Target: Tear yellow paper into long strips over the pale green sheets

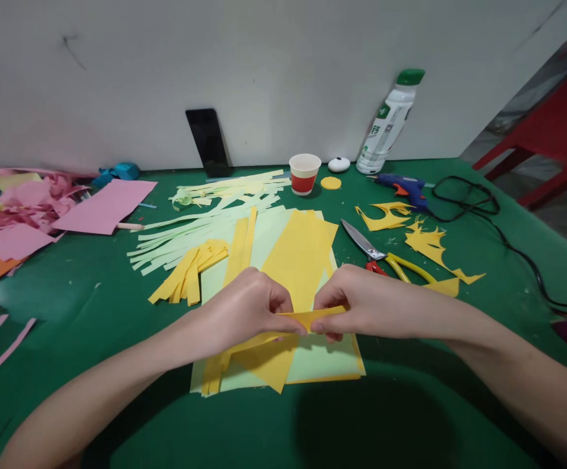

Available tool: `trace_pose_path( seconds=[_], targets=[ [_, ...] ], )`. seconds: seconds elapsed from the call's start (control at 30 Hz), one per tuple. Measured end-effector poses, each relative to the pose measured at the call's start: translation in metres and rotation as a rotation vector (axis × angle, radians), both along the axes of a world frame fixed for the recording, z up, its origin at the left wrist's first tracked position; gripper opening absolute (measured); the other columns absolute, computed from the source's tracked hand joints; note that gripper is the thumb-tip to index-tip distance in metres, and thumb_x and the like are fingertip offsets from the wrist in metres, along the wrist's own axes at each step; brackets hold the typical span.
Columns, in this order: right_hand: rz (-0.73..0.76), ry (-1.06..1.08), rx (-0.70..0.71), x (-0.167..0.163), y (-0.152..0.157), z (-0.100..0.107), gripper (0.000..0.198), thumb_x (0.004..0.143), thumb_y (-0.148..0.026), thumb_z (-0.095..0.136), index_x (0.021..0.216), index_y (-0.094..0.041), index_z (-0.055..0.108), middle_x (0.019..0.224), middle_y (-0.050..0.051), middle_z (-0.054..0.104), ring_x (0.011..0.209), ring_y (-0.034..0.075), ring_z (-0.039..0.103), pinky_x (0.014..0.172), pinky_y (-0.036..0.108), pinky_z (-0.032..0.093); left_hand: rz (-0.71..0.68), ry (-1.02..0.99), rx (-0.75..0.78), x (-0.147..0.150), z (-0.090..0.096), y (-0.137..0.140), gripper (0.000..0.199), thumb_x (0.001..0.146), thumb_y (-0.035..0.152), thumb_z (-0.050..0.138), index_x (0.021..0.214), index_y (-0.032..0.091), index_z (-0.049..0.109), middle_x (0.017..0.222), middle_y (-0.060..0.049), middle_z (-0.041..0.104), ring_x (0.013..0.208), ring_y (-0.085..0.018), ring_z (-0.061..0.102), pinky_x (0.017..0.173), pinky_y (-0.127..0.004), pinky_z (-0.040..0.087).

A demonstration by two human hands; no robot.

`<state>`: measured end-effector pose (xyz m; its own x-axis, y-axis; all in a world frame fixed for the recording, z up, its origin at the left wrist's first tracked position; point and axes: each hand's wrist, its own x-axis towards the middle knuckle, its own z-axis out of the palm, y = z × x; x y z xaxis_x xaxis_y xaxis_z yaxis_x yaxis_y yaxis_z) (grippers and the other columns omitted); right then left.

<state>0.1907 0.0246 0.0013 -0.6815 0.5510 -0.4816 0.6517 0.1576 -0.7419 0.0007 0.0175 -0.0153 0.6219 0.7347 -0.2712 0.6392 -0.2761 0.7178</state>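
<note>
Both hands pinch one yellow paper strip [260, 339] between thumbs and fingers, over the middle of the sheets. My left hand [251, 306] is closed on the strip, its thumb tip almost meeting the other thumb. My right hand [344, 303] grips the same strip just to the right. Under the hands lie a wide yellow paper piece [295, 257] and pale green sheets [329, 358]. Narrow yellow strips [239, 244] rest on the left of this stack. Beside it is a bundle of short yellow strips [183, 273].
Scissors [361, 240] lie right of the sheets, near yellow scraps [427, 242] and a glue gun [403, 187] with a black cord. A paper cup [303, 179], a bottle [388, 127] and a phone [208, 142] stand at the back. Pink papers [105, 207] cover the left.
</note>
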Motion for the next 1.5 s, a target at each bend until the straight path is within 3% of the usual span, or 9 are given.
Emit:
trace_pose_path(
  seconds=[0.13,0.33,0.43,0.73,1.07,1.23,1.33,1.43,1.5],
  targets=[
    [-0.019,0.002,-0.028,0.001,0.002,0.001,0.024,0.073,-0.026,0.047,0.056,-0.013,0.058,0.059,0.002,0.060,0.047,0.007,0.039,0.042,0.022,0.024,0.004,-0.011,0.011,0.003,-0.001,0.002,0.039,0.072,0.045,0.059,0.051,0.012,0.058,0.043,0.006,0.043,0.041,-0.003,0.023,0.038,-0.019,0.020],
    [-0.069,-0.090,0.054,0.008,0.006,0.010,0.026,0.073,-0.029,0.049,0.052,-0.015,0.056,0.046,-0.003,0.046,0.039,0.005,0.025,0.037,0.023,0.017,0.123,0.037,-0.034,-0.001,0.008,0.012,0.032,0.065,0.043,0.065,0.055,0.013,0.064,0.044,0.004,0.048,0.041,-0.004,0.029,0.038,-0.018,0.022],
    [-0.063,-0.112,0.090,0.016,0.011,0.013,0.026,0.074,-0.031,0.050,0.056,-0.015,0.059,0.049,-0.003,0.048,0.041,0.005,0.028,0.038,0.022,0.018,0.175,0.053,-0.039,-0.006,0.013,0.017,0.029,0.065,0.043,0.065,0.062,0.015,0.069,0.050,0.002,0.054,0.045,-0.006,0.036,0.039,-0.018,0.025],
    [0.017,-0.148,0.095,0.026,0.019,0.009,0.027,0.076,-0.035,0.048,0.062,-0.016,0.061,0.053,-0.002,0.049,0.042,0.006,0.030,0.038,0.022,0.019,0.158,-0.062,-0.131,-0.006,0.013,0.012,0.029,0.070,0.043,0.062,0.068,0.015,0.069,0.051,0.002,0.055,0.036,-0.004,0.043,0.037,-0.016,0.030],
    [-0.131,0.027,0.214,0.002,-0.003,0.007,0.021,0.074,-0.027,0.048,0.063,-0.017,0.062,0.054,-0.002,0.051,0.049,0.007,0.035,0.042,0.022,0.025,0.079,-0.077,-0.044,0.002,0.014,0.004,0.027,0.076,0.038,0.056,0.069,0.015,0.069,0.043,0.005,0.043,0.037,-0.003,0.030,0.036,-0.017,0.022],
    [-0.235,-0.003,0.311,0.013,0.002,0.014,0.022,0.072,-0.029,0.050,0.056,-0.019,0.060,0.047,-0.003,0.048,0.042,0.007,0.035,0.039,0.023,0.024,0.266,-0.036,0.088,-0.012,0.024,0.017,0.027,0.073,0.039,0.058,0.064,0.015,0.067,0.042,0.005,0.046,0.034,-0.003,0.031,0.033,-0.017,0.023],
    [-0.276,0.020,0.390,0.015,0.003,0.016,0.022,0.071,-0.029,0.052,0.055,-0.020,0.062,0.048,-0.002,0.052,0.041,0.007,0.037,0.038,0.023,0.025,0.377,-0.173,0.249,-0.016,0.025,0.021,0.025,0.078,0.037,0.053,0.073,0.016,0.065,0.054,0.003,0.057,0.044,-0.006,0.045,0.041,-0.016,0.034],
    [-0.298,0.037,0.421,0.010,0.001,0.014,0.022,0.072,-0.032,0.053,0.058,-0.021,0.066,0.049,-0.002,0.057,0.043,0.008,0.041,0.037,0.024,0.025,0.281,-0.265,0.211,-0.010,0.021,0.015,0.024,0.080,0.035,0.051,0.093,0.018,0.062,0.077,-0.001,0.067,0.069,-0.011,0.061,0.060,-0.019,0.047],
    [-0.314,0.061,0.402,0.004,-0.001,0.012,0.023,0.073,-0.032,0.052,0.061,-0.020,0.068,0.050,-0.001,0.059,0.044,0.009,0.043,0.038,0.024,0.027,0.192,-0.254,0.215,-0.002,0.016,0.008,0.024,0.076,0.033,0.058,0.092,0.017,0.064,0.082,-0.002,0.069,0.075,-0.013,0.063,0.066,-0.020,0.049]
  ],
)
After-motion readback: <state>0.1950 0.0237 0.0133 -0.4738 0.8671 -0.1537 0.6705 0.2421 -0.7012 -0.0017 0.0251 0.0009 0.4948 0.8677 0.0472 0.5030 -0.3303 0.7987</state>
